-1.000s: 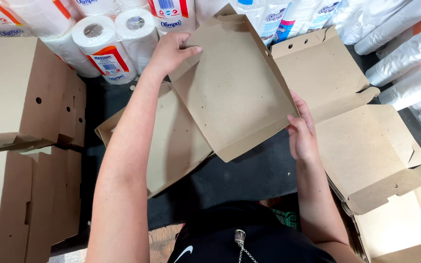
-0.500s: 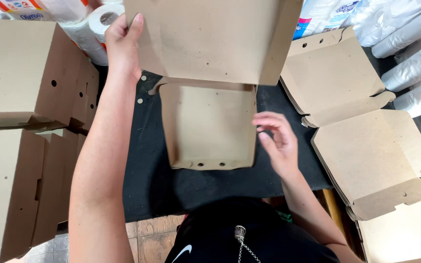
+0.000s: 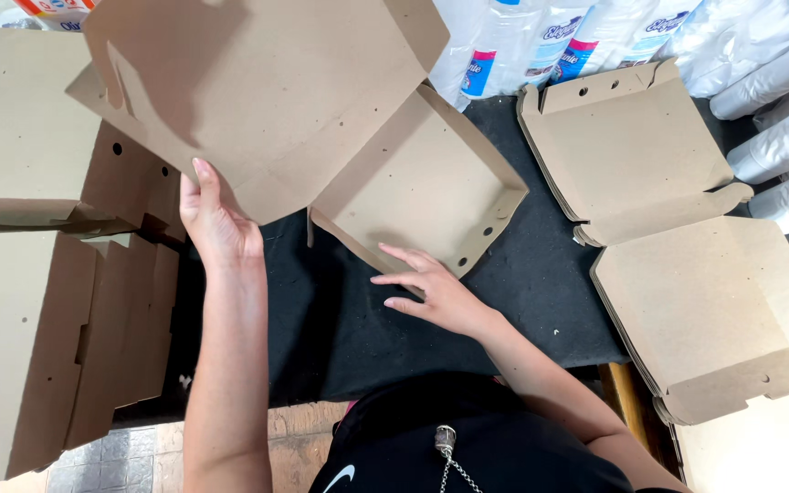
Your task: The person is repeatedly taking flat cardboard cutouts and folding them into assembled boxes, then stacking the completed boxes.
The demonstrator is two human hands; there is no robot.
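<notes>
The step in hand appears to be the forming of a flat-cut brown cardboard box (image 3: 358, 137) into a lidded tray. The box is occupying the upper centre of the frame: its tray half, with walls already standing, is resting on the black surface (image 3: 541, 292) at centre, while its large lid panel is tilting up toward the upper left.

The left hand (image 3: 216, 224), left of centre, is gripping the lower edge of the lid panel, fingers hidden behind the card and thumb lying along its near face. The right hand (image 3: 436, 288), just below centre, is lying open with fingers spread, holding nothing; its fingertips are touching or almost touching the near wall of the tray, and contact cannot be confirmed.

In my judgement the next move is calling for the right hand to be steadying the tray while the left is bringing the lid panel over and seating its flaps; misaligned tabs would be the likely fault.

Stacks of unfolded box blanks (image 3: 687, 237) are lying at right, folded boxes (image 3: 29, 301) are standing at left, and wrapped paper rolls (image 3: 541, 46) are lining the top edge.
</notes>
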